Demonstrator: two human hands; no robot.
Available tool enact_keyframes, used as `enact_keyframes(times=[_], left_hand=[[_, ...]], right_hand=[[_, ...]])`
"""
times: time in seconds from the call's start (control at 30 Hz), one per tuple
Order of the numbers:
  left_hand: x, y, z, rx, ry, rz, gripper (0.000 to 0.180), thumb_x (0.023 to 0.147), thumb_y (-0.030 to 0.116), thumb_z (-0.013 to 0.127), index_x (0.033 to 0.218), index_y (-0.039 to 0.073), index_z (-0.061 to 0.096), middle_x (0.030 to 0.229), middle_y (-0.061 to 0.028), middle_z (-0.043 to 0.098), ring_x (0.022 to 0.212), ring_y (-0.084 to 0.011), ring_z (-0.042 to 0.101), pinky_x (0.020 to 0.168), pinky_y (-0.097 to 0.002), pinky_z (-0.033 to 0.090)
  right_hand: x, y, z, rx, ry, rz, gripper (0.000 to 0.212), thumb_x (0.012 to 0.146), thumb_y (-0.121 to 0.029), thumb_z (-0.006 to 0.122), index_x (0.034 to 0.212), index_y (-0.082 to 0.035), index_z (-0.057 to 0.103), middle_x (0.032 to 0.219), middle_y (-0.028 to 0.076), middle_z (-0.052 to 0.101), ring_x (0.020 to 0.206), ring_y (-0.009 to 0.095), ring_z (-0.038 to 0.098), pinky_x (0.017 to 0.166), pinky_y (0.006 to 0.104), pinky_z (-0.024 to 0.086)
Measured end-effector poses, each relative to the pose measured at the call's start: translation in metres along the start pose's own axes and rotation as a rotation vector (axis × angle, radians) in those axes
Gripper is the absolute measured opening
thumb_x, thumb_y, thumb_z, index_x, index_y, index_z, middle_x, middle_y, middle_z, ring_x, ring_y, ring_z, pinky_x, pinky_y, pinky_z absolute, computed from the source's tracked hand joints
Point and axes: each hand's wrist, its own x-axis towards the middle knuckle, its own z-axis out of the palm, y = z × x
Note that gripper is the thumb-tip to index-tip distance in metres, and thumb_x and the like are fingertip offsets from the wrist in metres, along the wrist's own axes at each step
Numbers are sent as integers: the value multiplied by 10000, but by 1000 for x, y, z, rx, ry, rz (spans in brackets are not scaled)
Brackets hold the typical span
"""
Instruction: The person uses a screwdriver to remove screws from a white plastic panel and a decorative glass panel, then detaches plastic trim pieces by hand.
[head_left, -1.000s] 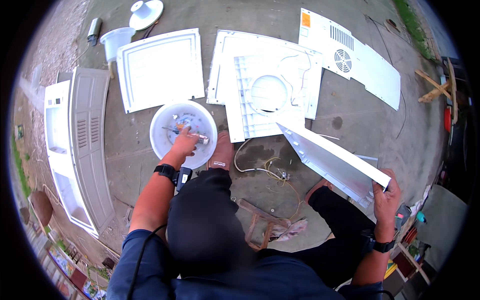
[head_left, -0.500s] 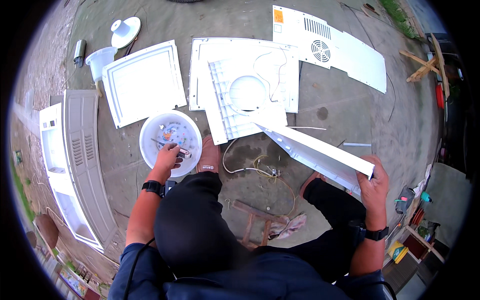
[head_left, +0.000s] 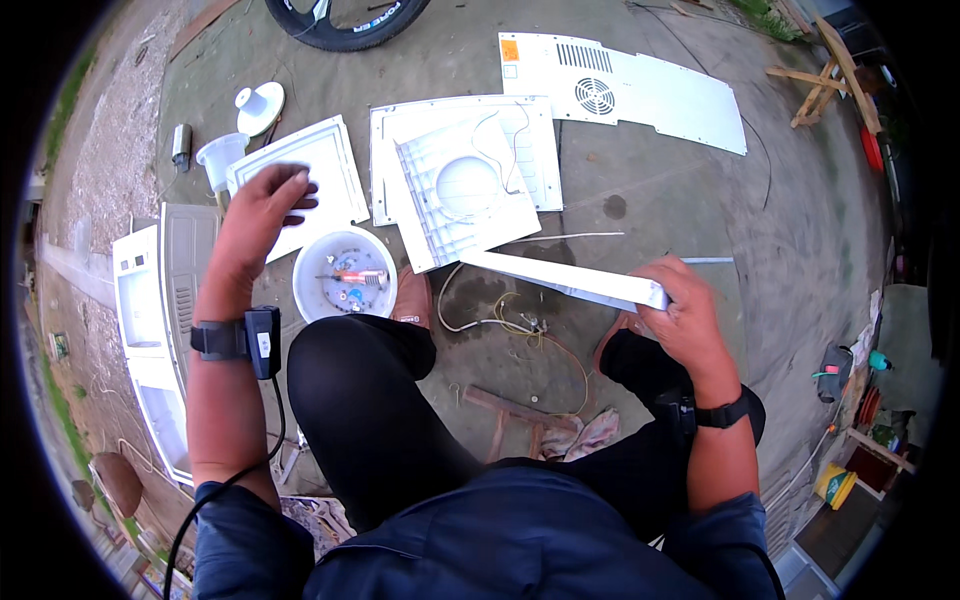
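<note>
My left hand [head_left: 268, 215] is raised over the near edge of a white square panel [head_left: 330, 150]. Its fingers are loosely bent and apart, with nothing visible in them. Just below it stands a round white basin [head_left: 301, 285], where a screwdriver [head_left: 362, 277] with a reddish handle lies among small loose parts. My right hand [head_left: 685, 310] grips the right end of a long white panel [head_left: 570, 279], which is tilted edge-up. The far left end of this panel meets the corner of a ribbed white plastic piece [head_left: 425, 215] with a large round hole.
Beneath the ribbed piece lies a larger white sheet [head_left: 546, 170]. A vented white panel [head_left: 640, 88] is at the far right. A hose and thin wires [head_left: 510, 322] lie between my feet, near a small wooden stool [head_left: 515, 408]. A wheel [head_left: 350, 25] stands at the far edge.
My left hand has let go of the screwdriver, which now rests in the basin, and has moved up and left. The held panel's right end has shifted left and farther away. The view has shifted.
</note>
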Motion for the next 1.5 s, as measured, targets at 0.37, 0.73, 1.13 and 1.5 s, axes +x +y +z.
enact_keyframes(times=[0.37,0.73,1.13,1.5], left_hand=[[-115,64,238,679,-462,593,583,819,250,727,1309,28,502,1104,-211,610,1011,-371,633,839,-451,521],[-91,27,276,792,-405,691,279,792,93,634,1058,38,569,917,-147,653,818,-346,660,692,-452,522],[-91,39,261,540,-344,789,370,782,134,689,1119,49,561,984,-147,632,845,-371,643,724,-463,520],[-94,46,249,385,-364,743,357,747,1,627,1095,68,590,993,-144,652,888,-366,653,757,-434,535]], right_hand=[[-26,6,-5,18,-37,-186,317,673,37,646,969,-69,686,895,106,639,853,322,610,738,389,491],[-45,29,-32,-152,79,-79,297,660,-14,716,945,-70,655,938,90,649,899,328,621,745,410,507],[-39,36,-29,-174,4,-34,273,686,-28,699,952,-71,655,936,103,630,880,345,618,737,413,507],[-31,30,-29,-4,-158,-42,300,717,-194,777,974,-81,673,915,115,634,846,335,620,719,410,499]])
